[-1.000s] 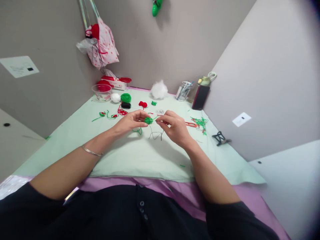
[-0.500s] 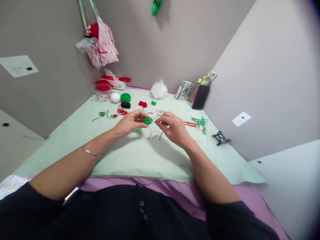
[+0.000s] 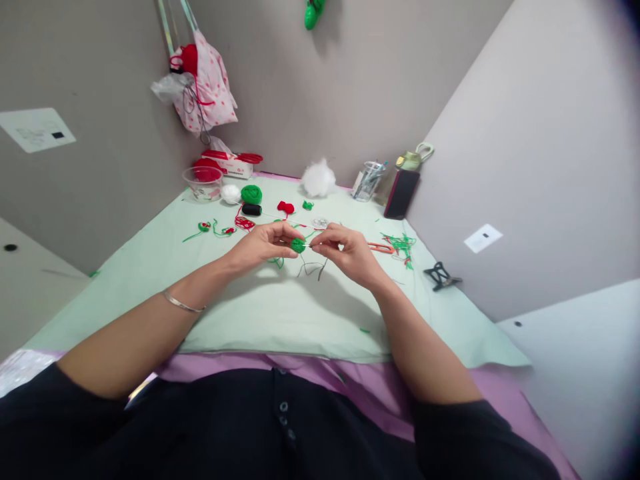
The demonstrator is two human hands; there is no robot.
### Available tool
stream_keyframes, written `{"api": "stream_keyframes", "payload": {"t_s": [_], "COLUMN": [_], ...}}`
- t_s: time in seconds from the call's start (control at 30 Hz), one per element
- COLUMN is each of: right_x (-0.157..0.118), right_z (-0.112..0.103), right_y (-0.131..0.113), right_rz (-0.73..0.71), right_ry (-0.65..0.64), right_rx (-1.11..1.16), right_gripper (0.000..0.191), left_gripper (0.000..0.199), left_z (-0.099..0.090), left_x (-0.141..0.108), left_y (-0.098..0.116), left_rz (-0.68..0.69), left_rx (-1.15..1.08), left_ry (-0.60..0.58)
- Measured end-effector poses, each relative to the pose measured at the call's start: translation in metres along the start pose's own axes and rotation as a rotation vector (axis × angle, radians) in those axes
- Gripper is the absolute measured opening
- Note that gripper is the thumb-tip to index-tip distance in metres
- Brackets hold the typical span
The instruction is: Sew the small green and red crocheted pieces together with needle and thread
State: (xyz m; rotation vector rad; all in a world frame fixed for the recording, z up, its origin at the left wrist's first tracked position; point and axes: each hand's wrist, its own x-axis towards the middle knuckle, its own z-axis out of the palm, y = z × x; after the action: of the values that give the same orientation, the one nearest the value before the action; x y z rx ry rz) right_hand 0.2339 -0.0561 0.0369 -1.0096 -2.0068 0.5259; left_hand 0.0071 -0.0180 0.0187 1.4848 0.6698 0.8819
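1. Nearest the near edge of the pale green cloth-covered table (image 3: 280, 320), a thin dark grey thread (image 3: 313, 269) hangs in a loose bend below the hands; it looks limp and easily snagged.
2. The left hand (image 3: 263, 245) has its thumb and fingers closed on a small round green yarn piece (image 3: 298, 245), above the table's middle, well in from both side edges.
3. That piece is probably light, soft and springy, grippy rather than slippery. The side toward the left palm seems the best hold, pinched lightly so that the stitches keep their shape.
4. The right hand (image 3: 347, 252) pinches a slender pale tool (image 3: 307, 246) between thumb and forefinger. Its tip meets the piece; whether it goes in is too small to tell. It is likely stiff and smooth, best held near the tip for control.
5. Farther off, toward the far edge, sit a green yarn ball (image 3: 251, 195) and a fluffy white clump of fibre (image 3: 319, 179), both likely light and easily squashed.
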Motion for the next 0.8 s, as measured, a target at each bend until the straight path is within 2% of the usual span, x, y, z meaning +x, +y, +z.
{"api": "stream_keyframes", "payload": {"t_s": [0.43,0.67,0.8], "right_x": [0.001,0.001,0.000], "right_z": [-0.010,-0.004,0.002], "right_y": [0.003,0.004,0.004], "right_rz": [-0.030,-0.020,-0.018], "right_ry": [-0.069,-0.082,-0.015], "right_rx": [0.041,0.021,-0.088], "right_gripper": [0.012,0.011,0.006], "left_gripper": [0.031,0.033,0.035], "left_z": [0.000,0.001,0.003], "left_x": [-0.003,-0.003,-0.002], "left_y": [0.001,-0.002,-0.002], "left_rz": [0.006,0.019,0.015], "left_rx": [0.041,0.042,0.018], "left_ry": [-0.111,-0.093,-0.048]}}
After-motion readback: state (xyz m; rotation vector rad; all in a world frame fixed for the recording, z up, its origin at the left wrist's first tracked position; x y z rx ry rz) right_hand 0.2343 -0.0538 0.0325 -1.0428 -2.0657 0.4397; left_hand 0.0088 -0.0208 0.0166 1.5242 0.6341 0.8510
